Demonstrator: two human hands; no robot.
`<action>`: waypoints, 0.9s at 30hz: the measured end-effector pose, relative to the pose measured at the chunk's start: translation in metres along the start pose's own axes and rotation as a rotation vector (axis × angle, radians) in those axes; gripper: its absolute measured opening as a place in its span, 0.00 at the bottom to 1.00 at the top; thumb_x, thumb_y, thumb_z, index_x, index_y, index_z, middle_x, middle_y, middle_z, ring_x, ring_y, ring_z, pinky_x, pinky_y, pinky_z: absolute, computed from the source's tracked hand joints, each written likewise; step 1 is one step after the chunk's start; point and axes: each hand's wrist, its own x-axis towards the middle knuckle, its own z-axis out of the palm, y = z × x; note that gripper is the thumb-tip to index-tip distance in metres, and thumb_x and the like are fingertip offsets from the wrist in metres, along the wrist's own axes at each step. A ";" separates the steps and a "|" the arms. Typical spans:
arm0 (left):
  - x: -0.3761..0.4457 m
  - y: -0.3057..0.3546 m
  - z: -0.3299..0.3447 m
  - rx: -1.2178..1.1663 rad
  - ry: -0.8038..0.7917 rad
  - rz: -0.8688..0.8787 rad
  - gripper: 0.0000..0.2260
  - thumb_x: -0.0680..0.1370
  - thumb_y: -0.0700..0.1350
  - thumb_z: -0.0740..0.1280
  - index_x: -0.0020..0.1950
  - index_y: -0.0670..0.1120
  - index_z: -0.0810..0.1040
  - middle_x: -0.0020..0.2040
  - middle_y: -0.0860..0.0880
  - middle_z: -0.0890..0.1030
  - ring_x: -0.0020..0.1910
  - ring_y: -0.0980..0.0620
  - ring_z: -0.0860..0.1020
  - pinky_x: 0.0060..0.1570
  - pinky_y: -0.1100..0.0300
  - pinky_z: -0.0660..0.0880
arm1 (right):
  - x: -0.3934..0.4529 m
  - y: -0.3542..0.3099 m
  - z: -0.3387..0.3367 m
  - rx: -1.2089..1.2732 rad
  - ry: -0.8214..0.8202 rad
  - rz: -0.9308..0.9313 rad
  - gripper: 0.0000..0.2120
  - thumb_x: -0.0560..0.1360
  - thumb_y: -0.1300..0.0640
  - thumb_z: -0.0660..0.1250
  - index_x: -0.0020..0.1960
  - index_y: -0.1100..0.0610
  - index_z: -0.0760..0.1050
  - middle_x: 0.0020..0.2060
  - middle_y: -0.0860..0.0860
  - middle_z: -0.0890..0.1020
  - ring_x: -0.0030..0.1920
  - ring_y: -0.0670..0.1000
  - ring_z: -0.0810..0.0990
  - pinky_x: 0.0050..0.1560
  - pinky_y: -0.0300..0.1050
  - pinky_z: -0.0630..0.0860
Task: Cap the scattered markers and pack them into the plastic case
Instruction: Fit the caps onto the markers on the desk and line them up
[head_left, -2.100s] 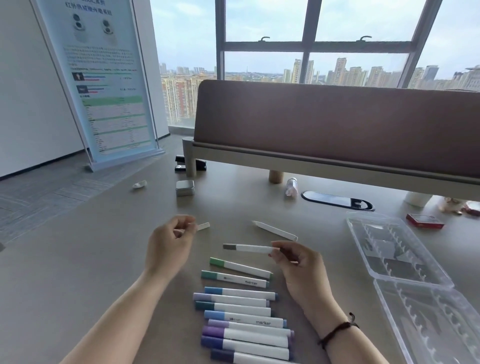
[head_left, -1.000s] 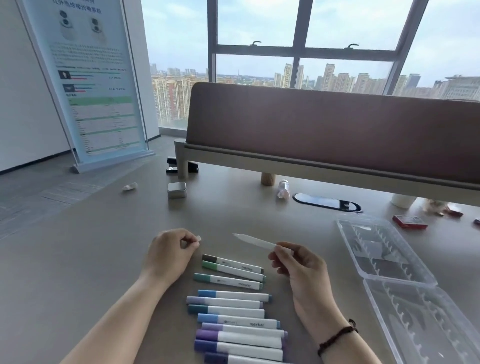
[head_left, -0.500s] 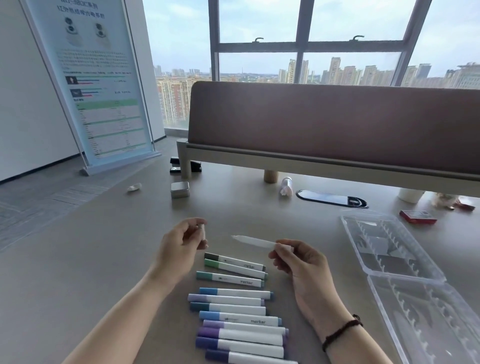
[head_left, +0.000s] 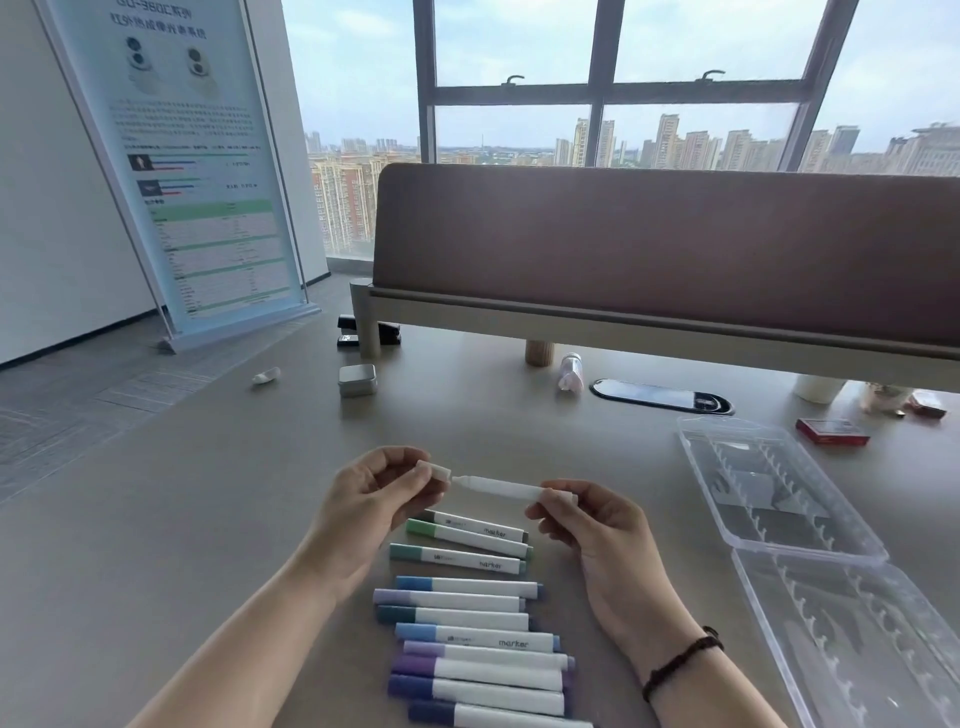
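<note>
Holding both forearms up over the bench (head_left: 156, 519), the person brings the hands close together above the marker row. Left hand (head_left: 374, 499): fingers curled, thumb and fingertips pinching a small white cap (head_left: 435, 472), its open end facing right. Right hand (head_left: 587, 519): fingers curled, pinching the rear end of a white marker (head_left: 498, 487). Marker long axis runs roughly left-right, nearly level, bare tip pointing left at the cap; tip and cap just apart, not joined. Below the hands, capped markers (head_left: 478, 623) lie side by side on the bench, each lengthwise left-right. Clear plastic case (head_left: 779, 499) lies open on the bench to the right, well apart from the hands.
</note>
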 end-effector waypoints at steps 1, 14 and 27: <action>-0.001 0.001 0.000 -0.001 -0.011 0.000 0.12 0.73 0.39 0.69 0.56 0.37 0.79 0.50 0.37 0.85 0.51 0.41 0.84 0.55 0.52 0.81 | 0.000 0.000 0.000 -0.009 -0.004 -0.003 0.04 0.76 0.65 0.70 0.48 0.63 0.83 0.38 0.60 0.86 0.36 0.50 0.79 0.43 0.41 0.76; -0.014 0.004 0.009 0.227 -0.113 0.044 0.10 0.70 0.41 0.70 0.49 0.38 0.85 0.43 0.37 0.85 0.42 0.41 0.85 0.43 0.57 0.83 | -0.003 -0.004 -0.002 -0.072 -0.085 -0.018 0.03 0.75 0.64 0.71 0.46 0.62 0.83 0.38 0.59 0.87 0.37 0.46 0.81 0.40 0.33 0.75; 0.001 -0.005 0.008 0.606 -0.054 0.315 0.08 0.71 0.48 0.74 0.49 0.49 0.86 0.43 0.53 0.86 0.43 0.51 0.83 0.46 0.58 0.82 | 0.002 0.007 0.009 -0.296 0.068 -0.065 0.02 0.72 0.60 0.76 0.43 0.53 0.85 0.38 0.49 0.87 0.37 0.44 0.82 0.39 0.34 0.77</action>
